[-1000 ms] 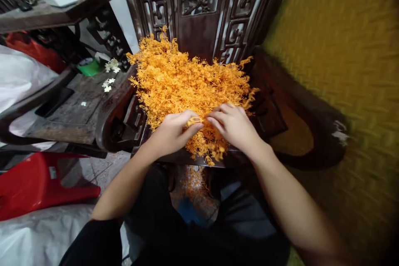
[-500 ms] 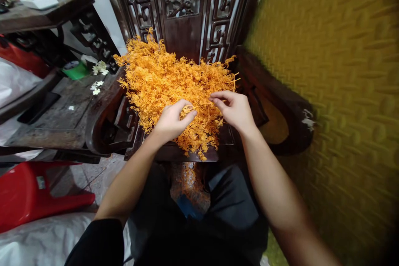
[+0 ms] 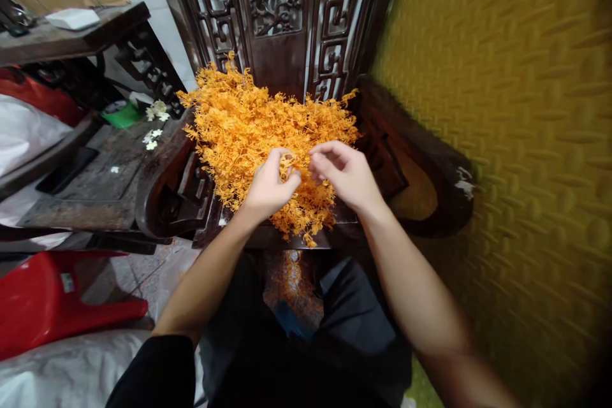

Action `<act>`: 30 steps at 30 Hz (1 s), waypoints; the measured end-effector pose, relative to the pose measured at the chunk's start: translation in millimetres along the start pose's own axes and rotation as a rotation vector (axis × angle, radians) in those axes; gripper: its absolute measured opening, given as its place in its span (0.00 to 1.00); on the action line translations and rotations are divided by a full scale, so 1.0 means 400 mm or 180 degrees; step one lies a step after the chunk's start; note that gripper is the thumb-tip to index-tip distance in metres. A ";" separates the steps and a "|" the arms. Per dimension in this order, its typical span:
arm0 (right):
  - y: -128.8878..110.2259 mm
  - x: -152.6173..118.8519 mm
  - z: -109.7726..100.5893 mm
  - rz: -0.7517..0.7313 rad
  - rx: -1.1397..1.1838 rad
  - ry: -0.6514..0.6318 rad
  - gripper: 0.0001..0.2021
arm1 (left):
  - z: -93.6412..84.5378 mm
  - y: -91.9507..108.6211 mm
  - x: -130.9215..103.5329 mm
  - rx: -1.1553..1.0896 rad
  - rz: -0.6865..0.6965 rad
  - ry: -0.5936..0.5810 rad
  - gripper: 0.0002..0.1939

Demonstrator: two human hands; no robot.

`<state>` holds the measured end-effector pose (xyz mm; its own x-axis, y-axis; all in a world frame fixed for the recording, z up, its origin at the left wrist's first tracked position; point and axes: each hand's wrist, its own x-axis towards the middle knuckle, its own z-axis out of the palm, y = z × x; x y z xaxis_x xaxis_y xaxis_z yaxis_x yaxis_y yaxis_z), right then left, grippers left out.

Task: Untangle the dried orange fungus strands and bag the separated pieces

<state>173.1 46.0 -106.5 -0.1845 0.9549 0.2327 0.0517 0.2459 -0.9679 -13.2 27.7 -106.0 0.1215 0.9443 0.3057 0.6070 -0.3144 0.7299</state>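
Orange pile (image 3: 258, 121) fills the seat (image 3: 345, 215), spilling over its front edge. The right hand (image 3: 347, 173) has moved nearer the left hand (image 3: 273, 186), so both now work together; left fingers curl round strands (image 3: 285, 164), right fingertips bunch, pinch unclear.

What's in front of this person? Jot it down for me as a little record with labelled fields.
Left hand: curled around a small orange piece
Right hand: fingers bent, close to the left; grip unclear
Main pile: many orange, branching pieces
Support: carved dark wooden chair
Picture's left side: red stool, green roll, white flower-shaped bits
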 end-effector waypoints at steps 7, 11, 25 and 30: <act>0.015 0.004 0.068 0.0118 0.0495 0.0062 0.19 | 0.010 0.008 -0.014 -0.0075 0.0207 -0.0316 0.27; 0.016 0.013 0.048 0.0260 0.0692 0.0063 0.22 | 0.014 -0.016 0.000 -0.0520 0.0211 -0.0329 0.21; 0.155 0.045 -0.123 0.1625 -0.3112 -0.1148 0.22 | 0.000 -0.053 0.010 -0.0870 -0.0315 -0.0141 0.07; 0.061 0.017 -0.153 0.1250 -0.3582 -0.0211 0.27 | 0.004 -0.052 0.011 -0.0876 -0.0323 -0.0174 0.07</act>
<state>233.2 68.6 -122.5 -0.0125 0.9951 -0.0980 0.9410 -0.0215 -0.3377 -23.9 38.4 -120.8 0.1178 0.9738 0.1947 0.3834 -0.2254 0.8957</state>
